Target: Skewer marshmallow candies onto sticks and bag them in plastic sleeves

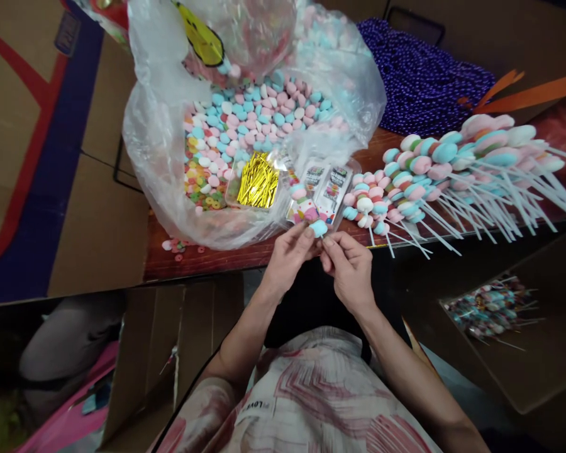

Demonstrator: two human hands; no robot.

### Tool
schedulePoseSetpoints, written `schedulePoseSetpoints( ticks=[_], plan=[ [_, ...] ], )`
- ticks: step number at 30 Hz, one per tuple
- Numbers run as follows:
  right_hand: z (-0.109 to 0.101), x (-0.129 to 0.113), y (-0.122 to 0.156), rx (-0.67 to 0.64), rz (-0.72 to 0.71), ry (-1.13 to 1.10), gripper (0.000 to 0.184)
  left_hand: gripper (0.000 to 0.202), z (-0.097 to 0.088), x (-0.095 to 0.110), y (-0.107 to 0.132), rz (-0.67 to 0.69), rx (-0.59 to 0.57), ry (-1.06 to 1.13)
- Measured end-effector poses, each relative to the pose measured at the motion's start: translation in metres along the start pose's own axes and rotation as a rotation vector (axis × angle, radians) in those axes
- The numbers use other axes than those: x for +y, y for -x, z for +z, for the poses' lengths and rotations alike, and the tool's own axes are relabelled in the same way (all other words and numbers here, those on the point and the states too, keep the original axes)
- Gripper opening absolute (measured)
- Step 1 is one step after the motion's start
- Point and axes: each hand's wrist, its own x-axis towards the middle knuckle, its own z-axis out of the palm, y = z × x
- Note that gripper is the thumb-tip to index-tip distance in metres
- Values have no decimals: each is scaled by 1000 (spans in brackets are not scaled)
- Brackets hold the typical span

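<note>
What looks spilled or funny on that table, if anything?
Some little ring candies lie loose on the wooden table, just outside the plastic bag, by its lower-left side in the picture. Similar rings are inside the bag, so these look spilled.

"What does the sweet (317, 228) look like?"
"Small, puffy and pale blue, with softly rounded sides. It looks whole."
"Is it lying on the table (202, 261)?"
"No, it's held up off it, seen from above just inside the table's near edge."
"Is it on a stick?"
"Can't tell. Its lower end is partly hidden."
</note>
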Motion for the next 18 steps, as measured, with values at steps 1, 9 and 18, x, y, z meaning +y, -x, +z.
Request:
schedulePoseSetpoints(
  ticks=[1,9,18],
  plan=[
    [-1,-1,-1,-20,34,-26,29,51,-3,5,-1,11,39,7],
    [-7,3,2,-99,61,48,29,39,2,26,-24,30,143,30],
    [-33,-14,-4,-194,-8,292,29,39,-1,21,-25,-95,133,51]
  ],
)
